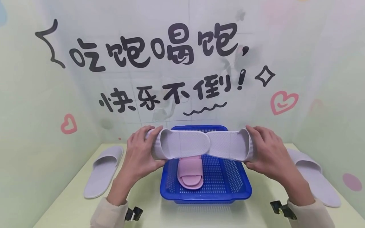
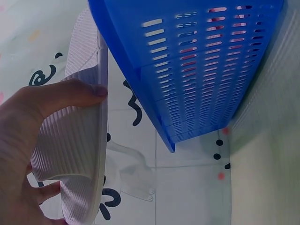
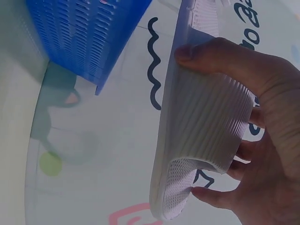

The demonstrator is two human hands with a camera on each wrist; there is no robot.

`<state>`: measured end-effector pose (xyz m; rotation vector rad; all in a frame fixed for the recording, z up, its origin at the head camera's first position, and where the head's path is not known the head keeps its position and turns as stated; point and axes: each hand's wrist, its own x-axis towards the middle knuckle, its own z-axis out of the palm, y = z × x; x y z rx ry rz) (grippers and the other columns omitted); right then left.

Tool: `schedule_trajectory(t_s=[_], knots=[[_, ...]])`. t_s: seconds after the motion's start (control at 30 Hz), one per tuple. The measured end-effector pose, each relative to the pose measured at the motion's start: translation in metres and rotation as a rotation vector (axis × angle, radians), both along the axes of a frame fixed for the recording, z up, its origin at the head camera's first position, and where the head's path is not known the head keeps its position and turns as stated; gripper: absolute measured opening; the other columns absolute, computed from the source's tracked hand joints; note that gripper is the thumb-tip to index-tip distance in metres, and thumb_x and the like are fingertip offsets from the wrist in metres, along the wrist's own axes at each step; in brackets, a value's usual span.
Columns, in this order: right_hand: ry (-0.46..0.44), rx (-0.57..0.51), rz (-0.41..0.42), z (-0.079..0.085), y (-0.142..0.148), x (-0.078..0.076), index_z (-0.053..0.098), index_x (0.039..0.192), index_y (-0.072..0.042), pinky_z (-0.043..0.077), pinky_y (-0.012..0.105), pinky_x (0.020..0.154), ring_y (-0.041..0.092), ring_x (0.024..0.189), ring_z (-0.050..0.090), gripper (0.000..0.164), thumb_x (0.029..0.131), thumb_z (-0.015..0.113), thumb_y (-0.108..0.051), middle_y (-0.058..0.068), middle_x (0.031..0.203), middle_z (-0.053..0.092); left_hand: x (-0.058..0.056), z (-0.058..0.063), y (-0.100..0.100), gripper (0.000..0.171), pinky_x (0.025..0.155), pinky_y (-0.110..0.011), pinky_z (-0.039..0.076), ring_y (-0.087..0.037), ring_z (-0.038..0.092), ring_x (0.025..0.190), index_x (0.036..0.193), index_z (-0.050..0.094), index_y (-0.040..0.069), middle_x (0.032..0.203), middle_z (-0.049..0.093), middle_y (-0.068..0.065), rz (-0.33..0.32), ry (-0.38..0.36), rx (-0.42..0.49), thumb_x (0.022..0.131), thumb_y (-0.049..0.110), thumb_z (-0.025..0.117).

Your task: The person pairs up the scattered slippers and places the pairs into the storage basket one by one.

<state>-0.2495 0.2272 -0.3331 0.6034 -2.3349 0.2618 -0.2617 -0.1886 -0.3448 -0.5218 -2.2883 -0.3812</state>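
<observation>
Together, the three views share out the details: from the head, the inside of the blue basket [image 1: 205, 199] shows, with a pink slipper [image 1: 190, 171] lying in its left half, while the left wrist view gives only its slotted outside and glimpses of pink through the openings. Both wrist views bring out the ribbed straps and sole edges of the two held slippers, whereas the head view looks onto their footbeds.

The left hand [image 1: 140, 153] is partly closed, gripping the left pale slipper [image 1: 182, 144] by its strap end, thumb across the strap to the sole's edge. The right hand [image 1: 269, 155] curls likewise around the right pale slipper [image 1: 225, 145], thumb on the sole edge, fingers behind. These two slippers are raised over the far part of the basket, their inner ends meeting.

The basket stands midway between the left and right edges of the pale table [image 1: 145, 199]. One loose slipper [image 1: 100, 177] lies near the table's left edge, another loose slipper [image 1: 322, 185] by its right edge. Light-coloured sleeves [image 1: 109, 213] cover the forearms. Behind, the wall [image 1: 154, 12] carries large black lettering [image 1: 181, 42] and pink hearts [image 1: 283, 102].
</observation>
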Motion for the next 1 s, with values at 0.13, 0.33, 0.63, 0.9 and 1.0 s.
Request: schedule_trajectory(t_s=[0.13, 0.33, 0.63, 0.9, 1.0], knots=[[0.019, 0.002, 0.023, -0.0014, -0.0004, -0.0011, 0.050, 0.146, -0.007, 0.047, 0.067, 0.091, 0.044, 0.121, 0.051, 0.110, 0.049, 0.098, -0.024, 0.021, 0.132, 0.057, 0.0019, -0.0007, -0.0012, 0.112, 0.105, -0.068, 0.038, -0.041, 0.050, 0.128, 0.150, 0.046, 0.030, 0.143, 0.052, -0.015, 0.019, 0.017, -0.030, 0.052, 0.041, 0.098], [0.024, 0.012, 0.027, -0.0004, -0.0020, -0.0001, 0.049, 0.147, -0.008, 0.047, 0.067, 0.094, 0.044, 0.122, 0.051, 0.111, 0.048, 0.097, -0.026, 0.021, 0.133, 0.056, 0.0030, -0.0010, -0.0046, 0.115, 0.103, -0.067, 0.039, -0.040, 0.051, 0.129, 0.154, 0.044, 0.031, 0.142, 0.053, -0.016, 0.036, 0.036, -0.083, 0.053, 0.047, 0.097], [0.063, 0.036, 0.048, -0.0007, -0.0001, 0.0006, 0.051, 0.145, -0.008, 0.049, 0.063, 0.092, 0.041, 0.119, 0.053, 0.111, 0.046, 0.097, -0.027, 0.020, 0.132, 0.057, 0.0030, -0.0010, -0.0063, 0.116, 0.099, -0.064, 0.040, -0.037, 0.052, 0.129, 0.153, 0.046, 0.028, 0.142, 0.056, -0.011, 0.024, 0.071, -0.123, 0.051, 0.050, 0.097], [0.064, 0.046, 0.057, -0.0042, 0.0041, 0.0001, 0.052, 0.146, -0.008, 0.049, 0.063, 0.093, 0.041, 0.119, 0.053, 0.111, 0.047, 0.097, -0.028, 0.020, 0.134, 0.057, 0.0047, -0.0029, -0.0024, 0.111, 0.099, -0.064, 0.039, -0.039, 0.054, 0.128, 0.147, 0.049, 0.027, 0.144, 0.056, -0.014, 0.031, 0.069, -0.133, 0.049, 0.050, 0.097], [0.067, 0.047, 0.052, -0.0045, 0.0042, 0.0011, 0.052, 0.146, -0.008, 0.049, 0.063, 0.092, 0.041, 0.119, 0.054, 0.111, 0.046, 0.097, -0.029, 0.020, 0.133, 0.058, 0.0043, -0.0031, -0.0015, 0.111, 0.098, -0.064, 0.039, -0.039, 0.053, 0.128, 0.148, 0.049, 0.029, 0.144, 0.055, -0.014, 0.035, 0.062, -0.136, 0.050, 0.052, 0.096]])
